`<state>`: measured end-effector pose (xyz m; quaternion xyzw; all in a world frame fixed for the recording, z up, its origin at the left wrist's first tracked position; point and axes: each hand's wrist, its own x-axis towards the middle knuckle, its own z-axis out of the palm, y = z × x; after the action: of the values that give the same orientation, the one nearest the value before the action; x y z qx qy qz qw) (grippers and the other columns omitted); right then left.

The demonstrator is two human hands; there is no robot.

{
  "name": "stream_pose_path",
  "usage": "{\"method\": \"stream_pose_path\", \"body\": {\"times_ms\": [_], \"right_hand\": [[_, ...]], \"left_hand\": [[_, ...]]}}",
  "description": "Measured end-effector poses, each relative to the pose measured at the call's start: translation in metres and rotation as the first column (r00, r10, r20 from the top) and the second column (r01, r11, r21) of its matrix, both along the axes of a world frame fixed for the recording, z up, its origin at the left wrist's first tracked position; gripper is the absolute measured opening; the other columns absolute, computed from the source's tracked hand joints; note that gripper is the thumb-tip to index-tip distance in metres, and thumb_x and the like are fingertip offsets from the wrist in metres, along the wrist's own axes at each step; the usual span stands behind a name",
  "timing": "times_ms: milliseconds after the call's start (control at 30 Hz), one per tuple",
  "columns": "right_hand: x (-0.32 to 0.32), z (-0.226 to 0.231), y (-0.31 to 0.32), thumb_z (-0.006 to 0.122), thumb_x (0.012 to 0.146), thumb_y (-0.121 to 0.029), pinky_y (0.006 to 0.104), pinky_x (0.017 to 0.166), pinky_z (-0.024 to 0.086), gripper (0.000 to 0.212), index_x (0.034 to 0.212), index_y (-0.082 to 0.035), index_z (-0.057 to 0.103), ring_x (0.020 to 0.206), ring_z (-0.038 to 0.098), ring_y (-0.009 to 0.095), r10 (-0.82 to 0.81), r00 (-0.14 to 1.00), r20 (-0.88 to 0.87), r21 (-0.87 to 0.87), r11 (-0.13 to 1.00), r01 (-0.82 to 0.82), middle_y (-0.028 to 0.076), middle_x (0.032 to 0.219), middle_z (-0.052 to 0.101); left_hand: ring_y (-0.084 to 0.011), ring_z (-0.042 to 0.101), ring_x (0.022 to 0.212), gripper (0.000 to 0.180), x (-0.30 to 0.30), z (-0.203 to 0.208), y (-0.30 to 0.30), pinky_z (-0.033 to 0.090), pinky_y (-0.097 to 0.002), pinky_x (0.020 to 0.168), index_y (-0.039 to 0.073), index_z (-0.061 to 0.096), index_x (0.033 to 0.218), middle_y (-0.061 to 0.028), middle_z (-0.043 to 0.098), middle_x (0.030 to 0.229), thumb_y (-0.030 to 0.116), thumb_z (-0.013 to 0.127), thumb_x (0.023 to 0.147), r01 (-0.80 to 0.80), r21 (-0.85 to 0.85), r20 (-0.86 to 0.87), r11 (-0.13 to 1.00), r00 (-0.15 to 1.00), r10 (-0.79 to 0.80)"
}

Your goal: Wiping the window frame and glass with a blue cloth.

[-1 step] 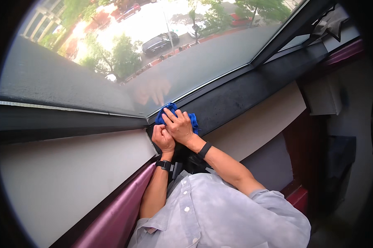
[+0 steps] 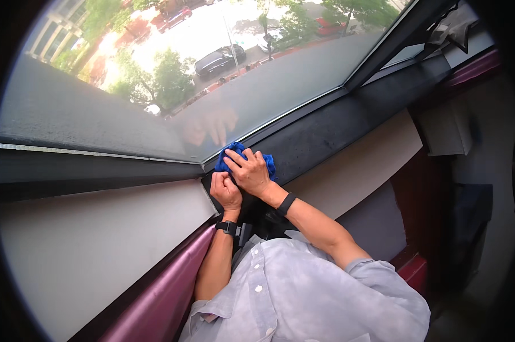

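A crumpled blue cloth (image 2: 230, 155) lies pressed into the corner where the window pane meets the dark frame. My right hand (image 2: 249, 172) rests over it, fingers reaching toward the glass, with folds of cloth showing on both sides. Just to the left and nearer to me, my left hand (image 2: 226, 191) is curled closed beside the right. Whatever lies inside its fingers, if anything, is hidden. Black bands circle both wrists.
The window pane (image 2: 303, 74) rises ahead, with trees and parked cars beyond it. A dark ledge (image 2: 331, 134) runs off to the right, and a white panel (image 2: 98, 228) lies at the left. Shiny purple fabric (image 2: 166, 285) hangs beside my left arm.
My right hand and the blue cloth have shifted very slightly to the right. My left hand looks almost unmoved.
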<state>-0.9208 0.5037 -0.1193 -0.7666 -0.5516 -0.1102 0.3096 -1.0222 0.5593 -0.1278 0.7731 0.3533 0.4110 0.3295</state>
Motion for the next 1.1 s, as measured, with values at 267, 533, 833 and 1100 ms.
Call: {"method": "stream_pose_path", "body": {"times_ms": [267, 533, 833, 1100], "right_hand": [[0.167, 0.007, -0.094, 0.073, 0.079, -0.014, 0.0412, 0.074, 0.047, 0.033, 0.111, -0.016, 0.074, 0.095, 0.06, 0.024, -0.444, 0.891, 0.09, -0.064, 0.891, 0.45, -0.005, 0.129, 0.065], [0.219, 0.014, -0.129, 0.071, 0.087, -0.039, 0.0544, 0.092, 0.044, 0.052, 0.129, -0.01, 0.064, 0.122, 0.05, 0.035, -0.702, 0.699, 0.136, -0.183, 0.676, 0.714, 0.008, 0.147, 0.05], [0.242, 0.123, -0.115, 0.077, 0.085, -0.026, 0.0407, 0.084, 0.054, 0.032, 0.101, 0.001, 0.073, 0.094, 0.07, 0.035, -0.51, 0.641, -0.573, 0.271, 0.62, 0.736, 0.018, 0.103, 0.073], [0.311, 0.413, -0.092, 0.071, 0.092, -0.019, 0.0386, 0.095, 0.049, 0.032, 0.115, 0.001, 0.065, 0.108, 0.062, 0.031, -0.664, 0.743, 0.082, 0.919, 0.339, 0.202, 0.016, 0.118, 0.063]], "left_hand": [[-0.0307, 0.056, 0.066, 0.009, 0.001, 0.0, 0.0, 0.046, -0.0395, 0.061, -0.001, 0.057, 0.078, -0.0143, 0.055, 0.074, -0.006, 0.049, 0.079, 0.021, 0.008, -0.077, 1.0, 0.997, -0.02], [-0.0346, 0.06, 0.065, 0.01, 0.007, -0.001, 0.002, 0.047, -0.0423, 0.059, 0.003, 0.061, 0.077, -0.0135, 0.06, 0.075, -0.003, 0.053, 0.079, 0.031, 0.125, -0.19, 0.992, 0.982, -0.007], [-0.0355, 0.06, 0.064, 0.008, -0.002, -0.013, 0.002, 0.046, -0.0459, 0.057, 0.006, 0.06, 0.074, -0.0118, 0.06, 0.074, 0.001, 0.054, 0.078, 0.024, 0.158, -0.243, 0.987, 0.97, 0.015], [-0.0356, 0.061, 0.065, 0.008, -0.004, -0.018, 0.004, 0.048, -0.0461, 0.058, 0.006, 0.061, 0.074, -0.0118, 0.061, 0.075, 0.001, 0.054, 0.076, 0.039, 0.186, -0.266, 0.982, 0.964, 0.012]]}}
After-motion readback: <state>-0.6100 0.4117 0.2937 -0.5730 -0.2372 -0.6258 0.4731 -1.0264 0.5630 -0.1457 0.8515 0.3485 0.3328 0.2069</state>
